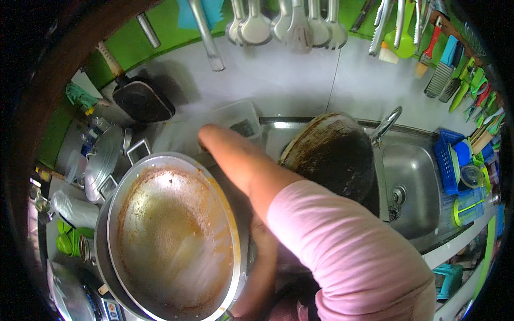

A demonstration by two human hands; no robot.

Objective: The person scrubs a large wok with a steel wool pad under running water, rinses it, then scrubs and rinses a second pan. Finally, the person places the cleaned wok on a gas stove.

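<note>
My right arm in a pink sleeve stretches across the middle. At its end my right hand [208, 135] bends downward at the wrist, blurred, beside a clear plastic container [251, 110]; its fingers are hidden. My left hand [263, 232] is partly covered by the right arm, near the rim of a large aluminium pan [160, 240]. What either hand holds cannot be made out. Brown and orange residue marks the pan's inside, and it rests on another wide metal pan [103, 257]. A big soot-blackened pan [337, 160] leans tilted over the left side of the sink.
A steel sink basin [417, 172] with a faucet [387, 122] lies right. Beside it stands a blue basket [446, 160] with dishes. Ladles [255, 30] and other utensils hang along the wall. A square black frying pan [142, 100] hangs left, above a lidded aluminium pot [106, 160].
</note>
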